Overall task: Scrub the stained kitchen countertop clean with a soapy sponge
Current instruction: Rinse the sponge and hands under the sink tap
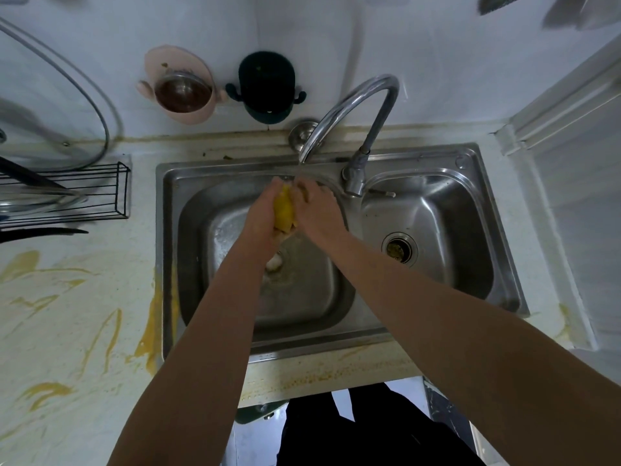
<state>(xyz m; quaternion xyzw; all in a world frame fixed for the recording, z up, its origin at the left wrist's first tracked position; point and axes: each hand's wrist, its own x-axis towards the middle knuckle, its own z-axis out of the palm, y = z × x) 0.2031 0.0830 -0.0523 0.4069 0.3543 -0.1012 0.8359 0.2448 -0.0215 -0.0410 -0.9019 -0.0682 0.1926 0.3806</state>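
- The left hand point(260, 216) and right hand point(319, 210) both gripped the soft yellow sponge point(284, 208) under the curved steel tap point(356, 105), probably to wet it.
- The stained white countertop point(67, 314) at 8 o'clock was not yet scrubbed.

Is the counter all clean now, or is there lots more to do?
Not yet. Done: nothing looks scrubbed so far. In hand: the left hand and right hand squeeze the yellow sponge under the running faucet, over the sink. Left: yellow stains streak the countertop beside the sink and along its front edge.
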